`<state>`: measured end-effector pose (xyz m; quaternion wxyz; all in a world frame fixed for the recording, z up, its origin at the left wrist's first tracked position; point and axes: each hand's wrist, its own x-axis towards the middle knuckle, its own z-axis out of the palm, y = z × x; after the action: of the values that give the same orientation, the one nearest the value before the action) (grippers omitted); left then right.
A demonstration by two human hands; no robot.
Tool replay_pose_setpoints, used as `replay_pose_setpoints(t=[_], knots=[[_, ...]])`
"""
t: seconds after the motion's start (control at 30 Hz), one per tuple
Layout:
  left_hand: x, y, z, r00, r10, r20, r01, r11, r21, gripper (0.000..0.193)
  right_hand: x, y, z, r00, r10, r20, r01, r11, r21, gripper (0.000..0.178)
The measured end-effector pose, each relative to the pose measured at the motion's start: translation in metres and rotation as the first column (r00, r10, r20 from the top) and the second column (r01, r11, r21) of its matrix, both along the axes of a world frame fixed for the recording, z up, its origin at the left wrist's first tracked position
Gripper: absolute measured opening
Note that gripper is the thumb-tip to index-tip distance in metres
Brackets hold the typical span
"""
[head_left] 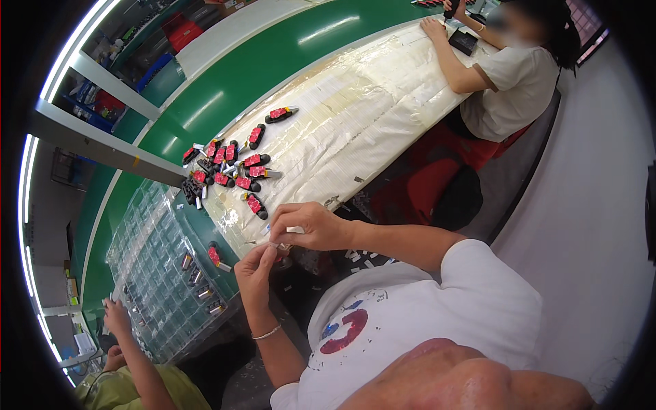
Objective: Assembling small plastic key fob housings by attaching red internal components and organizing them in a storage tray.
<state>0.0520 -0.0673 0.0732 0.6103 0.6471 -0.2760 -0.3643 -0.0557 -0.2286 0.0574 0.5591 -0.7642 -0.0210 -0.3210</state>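
My left hand (255, 275) and my right hand (316, 227) meet fingertip to fingertip at the near edge of the covered table (342, 130). Both are closed in a pinch around something tiny and whitish, too small to name. Just beyond my right hand lies a small black device with a red label (254, 205). Farther left is a loose pile of several more such black-and-red devices (220, 156), some with silver or yellow ends. Left of my left hand, another red-labelled piece (215, 256) rests on the green surface.
A clear compartment tray (147, 225) holding several small metallic parts stands at left, with a green-sleeved co-worker (130, 383) beside it. At the far right another person (512, 96) works near a black box (463, 42). White scraps (369, 260) lie below my right forearm.
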Motion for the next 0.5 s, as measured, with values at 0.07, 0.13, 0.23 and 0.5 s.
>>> replay_pose_setpoints(t=[0.07,0.13,0.23,0.5], knots=[[0.000,0.003,-0.005,0.999,-0.037,-0.012,0.037,0.999,0.013,0.020,0.003,0.004,-0.006,0.998,0.033,-0.045,-0.026,0.989,0.146,0.008],[-0.001,0.004,-0.007,0.997,-0.074,-0.024,0.075,0.997,0.025,0.019,0.003,0.007,-0.006,0.969,0.200,-0.147,-0.072,0.793,0.605,0.011],[-0.003,0.007,-0.009,0.996,-0.087,-0.033,0.089,0.995,0.046,0.019,0.004,-0.006,-0.006,0.976,0.173,-0.132,-0.019,0.671,0.742,0.014],[0.001,0.011,-0.006,0.932,0.055,-0.358,-0.114,0.983,-0.146,0.024,-0.018,-0.017,0.005,0.959,0.170,-0.228,-0.138,0.979,0.150,0.018]])
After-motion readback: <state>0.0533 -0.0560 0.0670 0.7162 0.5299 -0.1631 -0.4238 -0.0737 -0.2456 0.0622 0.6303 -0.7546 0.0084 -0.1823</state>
